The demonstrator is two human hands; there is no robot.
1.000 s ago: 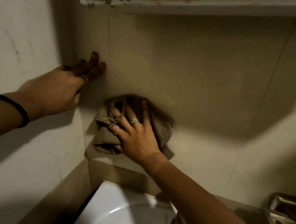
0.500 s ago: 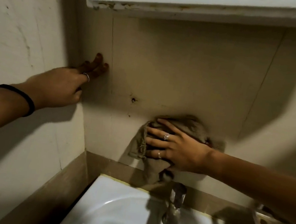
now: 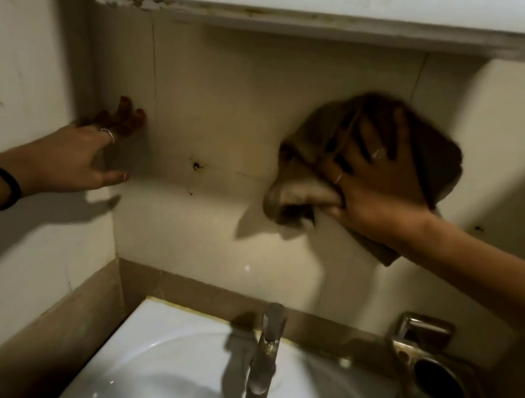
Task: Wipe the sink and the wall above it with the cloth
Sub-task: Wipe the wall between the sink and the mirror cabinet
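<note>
My right hand [image 3: 376, 183] presses a crumpled brown cloth [image 3: 295, 190] flat against the beige tiled wall [image 3: 227, 100], right of centre and well above the tap. Cloth shows around the fingers and hangs below the wrist. My left hand [image 3: 94, 150] rests with spread fingers against the wall near the left corner, holding nothing. The white sink [image 3: 172, 364] lies below, at the bottom of the view.
A metal tap [image 3: 266, 349] rises at the sink's back edge. A metal holder [image 3: 437, 379] with a round hole is fixed at the right. A white cabinet underside [image 3: 312, 11] with chipped paint overhangs the wall. A dark hole [image 3: 196, 166] marks the tile.
My right hand has swept the cloth across the wall from the left corner to the right and upward. The left hand stays on the wall. The view has tilted so more sink shows.
</note>
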